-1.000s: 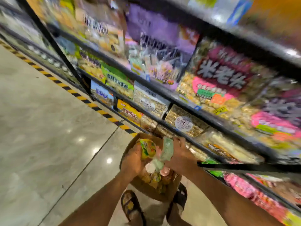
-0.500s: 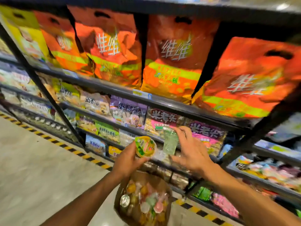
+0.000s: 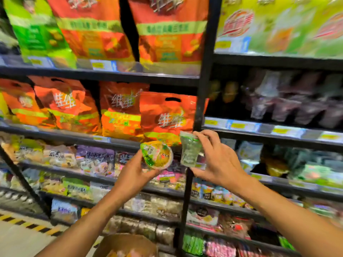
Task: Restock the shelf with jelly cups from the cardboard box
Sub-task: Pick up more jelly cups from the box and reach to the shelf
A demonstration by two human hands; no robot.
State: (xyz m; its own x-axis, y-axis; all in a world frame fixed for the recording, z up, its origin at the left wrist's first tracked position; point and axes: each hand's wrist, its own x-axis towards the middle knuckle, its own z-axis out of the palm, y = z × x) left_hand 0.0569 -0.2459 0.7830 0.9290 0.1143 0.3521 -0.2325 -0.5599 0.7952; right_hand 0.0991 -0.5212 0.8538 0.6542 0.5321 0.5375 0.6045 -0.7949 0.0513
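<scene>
My left hand (image 3: 134,175) grips a round jelly cup with a yellow and green lid (image 3: 157,154), held up in front of the shelves. My right hand (image 3: 220,160) pinches a pale green jelly cup (image 3: 189,148) on its side, just right of the first one. Both cups are raised near the black upright post (image 3: 199,112) between two shelf bays. The open cardboard box (image 3: 128,244) shows at the bottom edge below my arms, with more cups inside it.
Orange snack bags (image 3: 167,115) fill the shelf behind the cups. The right bay holds dark purple packs (image 3: 289,106) above and pale green packs (image 3: 315,173) lower down. Lower shelves are packed with small snack packs. A yellow and black floor stripe (image 3: 27,225) runs at bottom left.
Both hands have lifted the two cups from the box up to shelf height. My view has swung upward and to the right, so the box has dropped to the bottom edge.
</scene>
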